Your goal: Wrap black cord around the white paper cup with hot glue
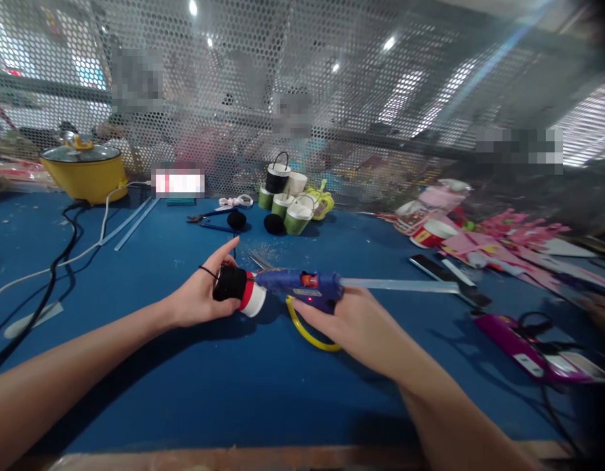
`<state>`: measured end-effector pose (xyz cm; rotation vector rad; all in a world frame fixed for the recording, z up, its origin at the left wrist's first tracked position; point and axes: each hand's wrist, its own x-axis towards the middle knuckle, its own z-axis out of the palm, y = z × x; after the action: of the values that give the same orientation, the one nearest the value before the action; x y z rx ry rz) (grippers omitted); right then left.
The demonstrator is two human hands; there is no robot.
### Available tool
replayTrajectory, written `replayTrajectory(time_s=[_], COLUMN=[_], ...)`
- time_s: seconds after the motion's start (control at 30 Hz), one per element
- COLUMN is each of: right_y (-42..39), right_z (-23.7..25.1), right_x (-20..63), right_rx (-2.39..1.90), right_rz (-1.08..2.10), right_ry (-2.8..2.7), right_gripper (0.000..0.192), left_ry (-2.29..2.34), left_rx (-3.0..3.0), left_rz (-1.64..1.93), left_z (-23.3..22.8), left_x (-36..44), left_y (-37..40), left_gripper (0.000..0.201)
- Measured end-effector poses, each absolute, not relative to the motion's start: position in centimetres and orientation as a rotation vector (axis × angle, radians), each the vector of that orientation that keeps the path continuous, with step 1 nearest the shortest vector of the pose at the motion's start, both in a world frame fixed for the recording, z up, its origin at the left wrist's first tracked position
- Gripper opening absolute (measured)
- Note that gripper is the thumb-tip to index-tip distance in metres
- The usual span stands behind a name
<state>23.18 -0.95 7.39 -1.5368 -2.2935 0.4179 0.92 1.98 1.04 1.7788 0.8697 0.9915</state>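
Blue table: cup in left hand, glue gun alongside.

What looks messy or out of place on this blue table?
On the right, pink paper cutouts lie in a loose, overlapping heap. Behind the glue gun, several green cups sit tipped on their sides. Nothing looks spilled or broken.

Arms: both forearms bare up to the frame edge, no sleeve showing
Left hand: bare, no glove, no ring to be seen
Left wrist area: thin black elastic band looped over the back of the hand near the thumb (it may be a thread; too fine to tell)
Right hand: bare, no glove, watch or bracelet showing
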Motion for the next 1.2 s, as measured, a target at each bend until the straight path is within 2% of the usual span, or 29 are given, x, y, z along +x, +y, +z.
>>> replayTrajectory(time_s=[0.2, 0.8, 1.2], right_y=[-1.7, -2.4, -1.4], right_z=[7.3, 7.0, 7.0], right_x=[23.1, 22.7, 22.7], right_rx=[-1.524, -1.461, -1.412], right_rz=[0.373, 0.376, 0.215], right_ry=[-2.311, -2.371, -2.331], right_gripper=[0.018, 0.015, 0.013], left_ry=[0.898, 0.958, 0.917], left_rx=[1.751, 1.701, 1.762], left_rz=[0.986, 0.976, 1.001], left_z=[1.0, 1.1, 1.0], left_x=[0.9, 1.1, 1.1], left_y=[2.0, 2.2, 2.1], left_gripper=[0.087, 0.088, 0.088])
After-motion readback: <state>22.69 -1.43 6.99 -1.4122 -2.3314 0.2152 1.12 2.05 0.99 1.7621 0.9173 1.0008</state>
